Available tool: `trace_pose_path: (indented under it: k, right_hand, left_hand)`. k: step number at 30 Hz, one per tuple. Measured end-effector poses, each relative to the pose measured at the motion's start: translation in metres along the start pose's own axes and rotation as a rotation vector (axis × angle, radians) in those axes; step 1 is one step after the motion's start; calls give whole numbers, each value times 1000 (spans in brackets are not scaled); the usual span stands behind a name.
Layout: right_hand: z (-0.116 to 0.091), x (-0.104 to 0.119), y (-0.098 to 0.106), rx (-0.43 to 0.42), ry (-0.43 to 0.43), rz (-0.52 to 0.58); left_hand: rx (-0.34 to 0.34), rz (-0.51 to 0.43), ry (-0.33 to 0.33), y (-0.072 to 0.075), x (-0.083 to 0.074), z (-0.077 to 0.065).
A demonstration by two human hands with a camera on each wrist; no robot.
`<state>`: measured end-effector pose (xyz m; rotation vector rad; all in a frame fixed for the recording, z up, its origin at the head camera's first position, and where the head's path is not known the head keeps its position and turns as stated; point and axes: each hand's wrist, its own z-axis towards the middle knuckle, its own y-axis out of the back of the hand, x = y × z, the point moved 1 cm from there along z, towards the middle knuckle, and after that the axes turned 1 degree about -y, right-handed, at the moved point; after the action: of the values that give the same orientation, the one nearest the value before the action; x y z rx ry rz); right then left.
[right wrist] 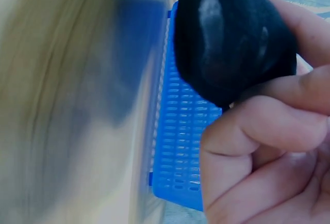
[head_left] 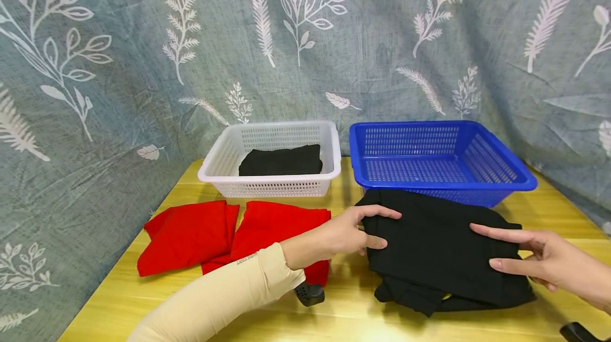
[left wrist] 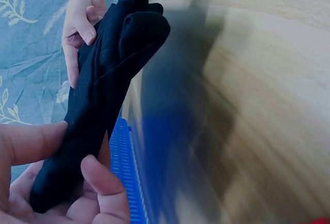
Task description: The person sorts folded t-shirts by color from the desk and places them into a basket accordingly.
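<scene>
A folded black garment (head_left: pixel 444 249) hangs between both hands in front of the blue basket, overlapping its near rim in the head view. My left hand (head_left: pixel 350 230) grips its left edge, index finger and thumb over the top face. At the opposite edge, my right hand (head_left: pixel 539 257) pinches the cloth. The left wrist view shows the garment (left wrist: pixel 98 84) edge-on as a thick folded stack, held off the wooden table (left wrist: pixel 273 105). Curled fingers (right wrist: pixel 242 126) of the right hand grasp its rounded end in the right wrist view. A loose fold droops underneath.
The blue basket (head_left: pixel 517 169) stands at the back right. Left of it, a white basket (head_left: pixel 272 188) contains folded black cloth (head_left: pixel 281 161). Two red folded cloths (head_left: pixel 186 238) (head_left: pixel 281 225) lie at the left, the second partly behind my left forearm. A patterned curtain (head_left: pixel 305 82) hangs behind.
</scene>
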<state>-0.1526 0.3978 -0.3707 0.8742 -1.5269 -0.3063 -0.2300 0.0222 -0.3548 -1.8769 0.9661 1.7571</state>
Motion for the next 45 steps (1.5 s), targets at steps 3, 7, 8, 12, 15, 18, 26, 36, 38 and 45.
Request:
trace_pose_path:
  k: [3,7,8,12,15,18,26,36,38,45]
  right_hand:
    - [-1,3,-1,-45,16,-30]
    - [-2,8,0,-62,21,-37]
    - [-3,9,1,-56,21,-31]
    - [-5,12,3,-39,36,-24]
    - [-8,13,5,-51,53,-47]
    - [-11,17,6,-77,71,-63]
    - [-10,38,3,-159,104,-85]
    - [7,62,-1,-200,150,-75]
    - [11,68,-3,-215,172,-70]
    - [29,88,-3,-225,197,-41]
  left_hand:
    - [-6,-21,-10,2,-2,-4]
    - [-7,-56,-31,4,-4,-9]
    - [-6,-59,-39,4,-5,-10]
    - [5,-21,-78,5,-7,-17]
    - [5,34,-104,6,-11,-21]
    - [1,84,-134,9,-15,-25]
    - [-16,125,-212,19,-27,-36]
    - [-24,111,-267,41,-33,-42]
    - [-23,101,-272,46,-33,-43]
    - [-47,118,-283,65,-37,-48]
